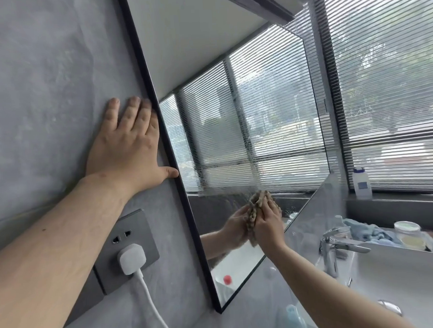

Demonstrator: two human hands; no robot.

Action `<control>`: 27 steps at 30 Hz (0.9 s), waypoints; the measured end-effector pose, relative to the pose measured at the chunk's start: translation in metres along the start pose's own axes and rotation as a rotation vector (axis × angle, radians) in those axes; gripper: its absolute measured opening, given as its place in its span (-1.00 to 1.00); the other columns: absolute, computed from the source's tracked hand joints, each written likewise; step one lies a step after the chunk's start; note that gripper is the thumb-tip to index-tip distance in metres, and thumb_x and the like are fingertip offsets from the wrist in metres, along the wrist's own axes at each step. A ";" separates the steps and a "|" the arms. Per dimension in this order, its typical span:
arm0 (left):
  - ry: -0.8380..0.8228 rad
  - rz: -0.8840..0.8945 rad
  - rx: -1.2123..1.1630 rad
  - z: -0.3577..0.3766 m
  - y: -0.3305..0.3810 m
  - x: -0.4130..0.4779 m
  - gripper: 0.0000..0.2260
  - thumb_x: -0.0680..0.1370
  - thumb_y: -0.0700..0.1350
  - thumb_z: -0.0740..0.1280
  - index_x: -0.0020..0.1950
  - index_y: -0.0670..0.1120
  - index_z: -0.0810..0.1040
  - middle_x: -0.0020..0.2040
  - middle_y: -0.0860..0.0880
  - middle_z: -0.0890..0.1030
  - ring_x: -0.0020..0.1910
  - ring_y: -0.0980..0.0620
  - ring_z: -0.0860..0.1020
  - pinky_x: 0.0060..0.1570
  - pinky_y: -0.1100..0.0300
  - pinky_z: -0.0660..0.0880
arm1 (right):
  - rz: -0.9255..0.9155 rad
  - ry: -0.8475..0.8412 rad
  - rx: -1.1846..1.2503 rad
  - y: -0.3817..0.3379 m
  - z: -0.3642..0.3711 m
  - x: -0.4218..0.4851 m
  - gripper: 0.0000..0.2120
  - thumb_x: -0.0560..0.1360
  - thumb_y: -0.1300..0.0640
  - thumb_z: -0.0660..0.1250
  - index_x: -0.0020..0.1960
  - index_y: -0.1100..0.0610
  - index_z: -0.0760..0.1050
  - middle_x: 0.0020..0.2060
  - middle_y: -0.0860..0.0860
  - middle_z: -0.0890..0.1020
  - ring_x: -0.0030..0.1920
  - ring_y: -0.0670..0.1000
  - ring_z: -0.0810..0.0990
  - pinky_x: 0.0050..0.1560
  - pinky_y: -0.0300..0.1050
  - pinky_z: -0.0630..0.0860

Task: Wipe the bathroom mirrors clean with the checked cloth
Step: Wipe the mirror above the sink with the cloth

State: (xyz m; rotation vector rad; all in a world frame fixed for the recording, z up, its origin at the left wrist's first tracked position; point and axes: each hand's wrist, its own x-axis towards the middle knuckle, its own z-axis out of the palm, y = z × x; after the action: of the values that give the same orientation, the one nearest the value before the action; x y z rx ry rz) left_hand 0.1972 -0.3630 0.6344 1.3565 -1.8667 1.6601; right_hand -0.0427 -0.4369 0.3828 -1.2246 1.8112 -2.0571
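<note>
One black-framed rectangular wall mirror (233, 128) is seen, hung on a grey wall and running away to the right; only this one mirror is made out. Two hands are shown. The left hand (127, 145) is laid flat with fingers spread on the grey wall, just left of the mirror's near frame edge, its thumb touching that edge. The right hand (267, 223) is held against the lower glass, and one bunched brown checked cloth (258, 206) is gripped in its curled fingers and pressed to the surface. A misty, streaked patch is seen on the glass directly above the cloth, so the unwiped area is judged to lie upward and farther right of the right hand, the nearer one to it. The mirror's long axis is judged to run left to right. Below, one white plug (130, 258) is seated in one grey socket plate (129, 239), and one chrome tap (335, 245) stands at the white basin (401, 277).
</note>
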 end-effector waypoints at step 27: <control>0.076 0.011 -0.032 0.008 0.000 0.000 0.12 0.31 0.59 0.03 0.57 -0.24 0.13 0.60 -0.18 0.16 0.59 -0.15 0.07 0.53 -0.17 -0.11 | 0.209 0.026 0.041 0.061 0.032 -0.014 -0.48 0.71 0.11 -0.05 0.61 0.16 -0.12 0.61 -0.03 -0.08 0.56 -0.17 -0.14 0.47 -0.32 -0.33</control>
State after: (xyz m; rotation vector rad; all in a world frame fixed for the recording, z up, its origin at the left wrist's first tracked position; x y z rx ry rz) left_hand 0.1994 -0.3699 0.6322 1.2544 -1.8536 1.6558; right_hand -0.0371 -0.4696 0.3213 -0.9578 1.8123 -1.9919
